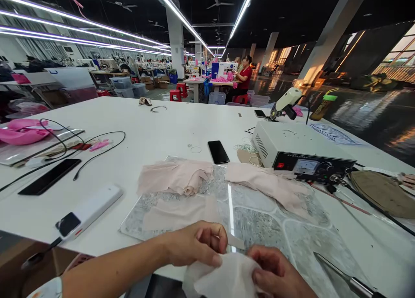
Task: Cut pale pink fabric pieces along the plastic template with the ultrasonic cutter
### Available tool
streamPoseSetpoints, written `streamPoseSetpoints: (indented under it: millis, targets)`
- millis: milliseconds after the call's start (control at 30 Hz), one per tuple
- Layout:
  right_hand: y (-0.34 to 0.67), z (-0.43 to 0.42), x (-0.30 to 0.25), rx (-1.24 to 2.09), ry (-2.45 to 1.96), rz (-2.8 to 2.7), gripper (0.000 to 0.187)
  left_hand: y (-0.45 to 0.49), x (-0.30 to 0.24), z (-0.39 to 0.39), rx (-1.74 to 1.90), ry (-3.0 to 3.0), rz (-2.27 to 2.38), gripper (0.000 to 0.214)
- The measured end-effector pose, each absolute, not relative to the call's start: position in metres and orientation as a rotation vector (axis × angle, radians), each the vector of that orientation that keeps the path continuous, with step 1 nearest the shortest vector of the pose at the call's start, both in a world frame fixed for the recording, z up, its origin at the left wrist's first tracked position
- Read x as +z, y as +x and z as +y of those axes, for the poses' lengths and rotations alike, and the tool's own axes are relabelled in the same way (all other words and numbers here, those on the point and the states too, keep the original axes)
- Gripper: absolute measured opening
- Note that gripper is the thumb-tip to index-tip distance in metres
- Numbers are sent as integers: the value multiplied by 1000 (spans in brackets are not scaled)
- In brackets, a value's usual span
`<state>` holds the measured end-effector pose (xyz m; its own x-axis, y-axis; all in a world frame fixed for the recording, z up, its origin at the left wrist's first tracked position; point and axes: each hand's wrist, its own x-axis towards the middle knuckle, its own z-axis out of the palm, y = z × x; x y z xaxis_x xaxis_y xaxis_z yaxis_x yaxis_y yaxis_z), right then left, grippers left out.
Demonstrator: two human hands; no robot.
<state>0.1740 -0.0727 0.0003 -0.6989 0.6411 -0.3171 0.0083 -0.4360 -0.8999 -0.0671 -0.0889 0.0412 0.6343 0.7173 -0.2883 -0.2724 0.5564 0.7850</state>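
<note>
A thin, pale pink fabric piece [227, 275] is held up between my two hands at the near edge of the table. My left hand [202, 245] pinches its upper left part between thumb and curled fingers. At its right side, my right hand [275, 270] grips the cloth with thumb and fingers. A narrow pale strip [236, 241] shows between the hands; whether it joins the cloth I cannot tell. Beyond lie a flat pink fabric piece [181, 213], a stack of pink pieces [171, 177] and another pink pile [269, 185] on a grey marble-patterned board [259, 222].
A metal-tipped handheld tool [343, 275] lies at the near right, below a control box [304, 146] with a dial. A phone [218, 152] lies mid-table. At left are a white device [90, 209], a black slab [50, 177] and cables. A co-worker [244, 78] sits farther back.
</note>
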Motion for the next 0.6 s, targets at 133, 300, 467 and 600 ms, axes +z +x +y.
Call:
streamPoseSetpoints:
  millis: [133, 300, 467, 600]
  targets:
    - [173, -58, 13, 2119, -975, -1496, 48, -67, 43, -94, 612, 767, 770, 58]
    - [168, -34, 29, 1851, -959, -1747, 45, -92, 53, -81, 538, 1284, 1033, 52]
    - [145, 6, 51, 1246, -893, -1886, 24, -146, 78, -45, 632, 1626, 1267, 32]
    - [125, 22, 51, 740, -750, -1928, 11, -173, 83, -38, 778, 1985, 1427, 12]
